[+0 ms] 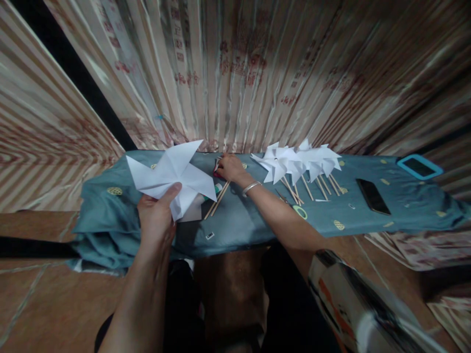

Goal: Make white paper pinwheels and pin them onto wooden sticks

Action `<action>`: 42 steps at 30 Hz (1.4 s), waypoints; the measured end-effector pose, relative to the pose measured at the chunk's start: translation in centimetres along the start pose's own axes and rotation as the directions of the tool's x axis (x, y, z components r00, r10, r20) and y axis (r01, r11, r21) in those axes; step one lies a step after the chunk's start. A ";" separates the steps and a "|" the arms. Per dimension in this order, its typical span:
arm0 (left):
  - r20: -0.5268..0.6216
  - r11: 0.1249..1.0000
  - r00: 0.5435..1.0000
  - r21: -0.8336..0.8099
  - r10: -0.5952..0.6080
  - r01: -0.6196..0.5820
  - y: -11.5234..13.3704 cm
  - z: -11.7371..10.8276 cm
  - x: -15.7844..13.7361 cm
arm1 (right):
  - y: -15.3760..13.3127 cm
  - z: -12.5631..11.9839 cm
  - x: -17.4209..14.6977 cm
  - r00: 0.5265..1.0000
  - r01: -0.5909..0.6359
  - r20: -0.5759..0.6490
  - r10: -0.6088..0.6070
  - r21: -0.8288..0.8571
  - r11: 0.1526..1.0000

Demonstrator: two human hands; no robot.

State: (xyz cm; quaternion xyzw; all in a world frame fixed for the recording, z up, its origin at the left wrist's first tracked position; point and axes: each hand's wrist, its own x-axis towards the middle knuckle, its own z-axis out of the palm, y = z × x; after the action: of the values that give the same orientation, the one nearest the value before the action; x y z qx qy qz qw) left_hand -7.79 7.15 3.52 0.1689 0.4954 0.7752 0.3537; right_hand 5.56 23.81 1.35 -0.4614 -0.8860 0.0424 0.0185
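Observation:
My left hand (158, 211) pinches a white paper pinwheel (178, 174), thumb on its front near the centre, and holds it up above the left part of the cloth. With fingers bent together, my right hand (231, 168) reaches down at a small red item (216, 167) at the far edge; what is between the fingertips is hidden. Two or so wooden sticks (220, 200) lie between the hands. Beside them, a green-and-white item (218, 189) is partly covered by the pinwheel. Under the pinwheel shows a pale flat sheet (192, 211).
Several finished pinwheels (294, 162) on sticks lie in a row right of my right hand. Green-handled scissors (300, 212), a dark phone (373, 196) and a blue-framed tablet (419, 166) rest on the blue-green cloth (250, 230). A striped curtain (235, 88) hangs behind.

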 end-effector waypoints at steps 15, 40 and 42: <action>0.005 1.000 1.000 0.017 0.025 -0.025 0.0 0.0 0.0 | -0.1 0.2 -0.8 0.987 -0.069 -0.141 0.073 0.030 0.997; 0.175 0.991 0.980 0.110 -0.092 0.073 -4.6 4.3 -2.3 | 6.3 3.6 -17.6 0.957 -0.096 -0.241 0.159 0.254 0.962; 0.179 0.991 0.980 0.115 -0.084 0.064 -5.0 4.7 -2.1 | 7.0 3.6 -17.7 0.934 -0.152 -0.244 0.262 0.392 0.907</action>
State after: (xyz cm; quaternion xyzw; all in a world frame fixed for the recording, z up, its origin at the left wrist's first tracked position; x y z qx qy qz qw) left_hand -1.57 9.95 1.39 0.2401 0.5083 0.7145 0.4166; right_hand 21.13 13.09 -2.74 -0.5432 -0.7952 0.1405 0.2299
